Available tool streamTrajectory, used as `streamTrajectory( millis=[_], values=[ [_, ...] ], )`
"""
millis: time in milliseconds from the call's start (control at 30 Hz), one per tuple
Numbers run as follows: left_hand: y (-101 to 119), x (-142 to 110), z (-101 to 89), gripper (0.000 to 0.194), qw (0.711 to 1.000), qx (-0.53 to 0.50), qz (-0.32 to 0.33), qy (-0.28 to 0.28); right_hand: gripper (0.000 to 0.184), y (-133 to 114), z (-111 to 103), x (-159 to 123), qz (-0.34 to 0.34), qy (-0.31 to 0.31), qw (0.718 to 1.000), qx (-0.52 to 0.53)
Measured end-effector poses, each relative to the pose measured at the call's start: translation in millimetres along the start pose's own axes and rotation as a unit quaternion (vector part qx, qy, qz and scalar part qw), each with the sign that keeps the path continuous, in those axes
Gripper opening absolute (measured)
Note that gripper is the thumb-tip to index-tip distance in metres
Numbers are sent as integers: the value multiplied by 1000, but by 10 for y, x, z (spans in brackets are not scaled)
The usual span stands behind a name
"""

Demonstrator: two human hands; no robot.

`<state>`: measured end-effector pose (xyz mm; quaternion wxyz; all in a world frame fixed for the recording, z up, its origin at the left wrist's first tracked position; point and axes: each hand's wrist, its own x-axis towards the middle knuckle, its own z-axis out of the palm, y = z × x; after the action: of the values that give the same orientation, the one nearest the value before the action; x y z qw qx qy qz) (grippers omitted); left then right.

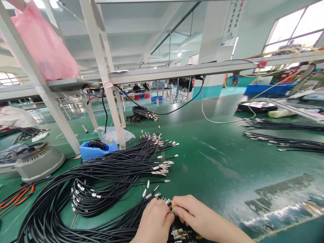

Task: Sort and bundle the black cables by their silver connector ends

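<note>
Seemingly the work is midway: at six o'clock, the fingers of the left hand (155,219) and right hand (188,212) pinch narrowly at a metal connector (172,211); black cables (106,162) lie at eight o'clock, finished or remaining, I cannot tell.

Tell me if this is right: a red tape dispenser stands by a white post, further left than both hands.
Wrong on the colour: the head view shows that the tape dispenser is blue, not red. It does stand by a white post, further left than the left hand and the right hand.
</note>
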<state>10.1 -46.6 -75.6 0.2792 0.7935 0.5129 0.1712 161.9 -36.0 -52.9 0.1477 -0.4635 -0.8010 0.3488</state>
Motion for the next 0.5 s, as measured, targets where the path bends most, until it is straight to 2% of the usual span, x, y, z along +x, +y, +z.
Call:
streamTrajectory(
  millis=[200,367,500],
  values=[
    [35,34,36,20,999,-8,-3,37,27,26,-33,10,-24,-5,1000,6],
    [79,40,-15,21,999,-40,-10,28,26,75,-10,21,-18,-15,999,40],
    [54,68,-129,26,999,17,4,42,27,66,43,-2,10,7,998,64]
  ],
)
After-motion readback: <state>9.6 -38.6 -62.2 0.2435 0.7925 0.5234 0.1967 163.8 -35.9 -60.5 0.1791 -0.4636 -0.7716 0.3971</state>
